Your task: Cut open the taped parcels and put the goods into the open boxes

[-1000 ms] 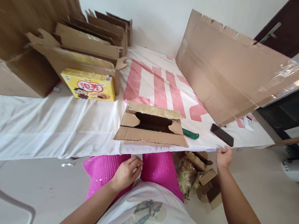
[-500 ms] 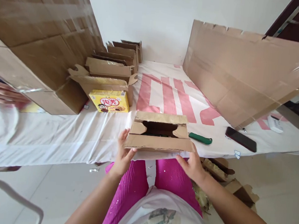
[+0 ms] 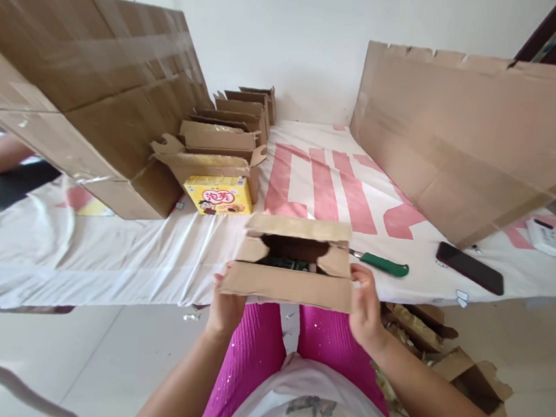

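A small cardboard box (image 3: pixel 290 284) with its top flaps folded outward is between my hands at the table's front edge. My left hand (image 3: pixel 227 303) grips its left end, with part of the fingers hidden behind the front flap. My right hand (image 3: pixel 365 307) closes on the right end, thumb at the near corner. Through the opening I see dark green items (image 3: pixel 286 262) that I cannot make out well. Just right of the box lies a green-handled knife (image 3: pixel 383 264), its blade tip partly out of sight. A yellow snack box (image 3: pixel 219 196) stands behind and to the left.
Several open cardboard boxes (image 3: pixel 225 139) stand in a row beside a tall cardboard stack (image 3: pixel 122 95). A large cardboard panel (image 3: pixel 462 134) rises at right. A black phone (image 3: pixel 469 267) and a white box (image 3: pixel 545 236) lie on the cloth. Cardboard scraps (image 3: pixel 475 385) litter the floor. Another person's arm (image 3: pixel 2 154) shows at left.
The box has tipped so that more of its contents shows. My right hand has come up around its right end. The view has shifted left, and the other person's arm has moved.
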The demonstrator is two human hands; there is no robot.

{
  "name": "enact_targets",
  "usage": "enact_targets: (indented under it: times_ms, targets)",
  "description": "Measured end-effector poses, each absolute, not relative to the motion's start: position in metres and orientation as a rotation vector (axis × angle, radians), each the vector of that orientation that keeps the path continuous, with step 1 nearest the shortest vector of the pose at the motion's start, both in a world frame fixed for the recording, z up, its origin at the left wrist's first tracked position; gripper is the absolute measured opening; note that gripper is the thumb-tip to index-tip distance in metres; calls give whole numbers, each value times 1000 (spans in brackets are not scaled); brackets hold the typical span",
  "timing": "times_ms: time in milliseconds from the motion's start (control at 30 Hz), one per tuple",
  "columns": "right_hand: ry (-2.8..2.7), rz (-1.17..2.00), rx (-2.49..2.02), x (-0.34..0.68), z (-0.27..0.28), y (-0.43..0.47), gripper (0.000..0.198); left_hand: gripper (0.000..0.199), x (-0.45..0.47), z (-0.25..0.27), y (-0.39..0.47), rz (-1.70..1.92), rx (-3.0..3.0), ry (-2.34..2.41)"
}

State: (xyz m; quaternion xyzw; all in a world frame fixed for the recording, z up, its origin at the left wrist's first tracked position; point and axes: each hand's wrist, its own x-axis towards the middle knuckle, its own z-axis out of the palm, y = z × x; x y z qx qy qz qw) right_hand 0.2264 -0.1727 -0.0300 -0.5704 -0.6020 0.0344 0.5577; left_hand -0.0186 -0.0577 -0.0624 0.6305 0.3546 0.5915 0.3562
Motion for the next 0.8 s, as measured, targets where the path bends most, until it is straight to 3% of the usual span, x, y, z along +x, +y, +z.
enact_targets:
  times_ms: [200, 333, 467, 567, 633, 800]
  targets:
    - [-1157, 99, -1328, 271, -19, -173, 34, 29, -25, -6, -47, 1699, 1475, 717]
    - [-1271, 68, -1147, 260, 14, -177, 29, 40, -19, 28, -51, 1331, 2161, 573]
    - [-1759, 193, -1113, 236, 48, -179, 39, 32, -7, 27, -77, 1195, 2716, 587]
    - [-2143, 237, -1152, 218, 65, -176, 56, 32, -2, 17, -98, 1271, 2804, 683]
    - [-2279, 195, -1211, 208, 68, -173, 62, 22, -1, 11, -109, 1316, 2783, 728]
    - [-2435, 51, -1519, 193, 55, -168, 53, 14, -4, 5, -119, 1311, 2758, 781]
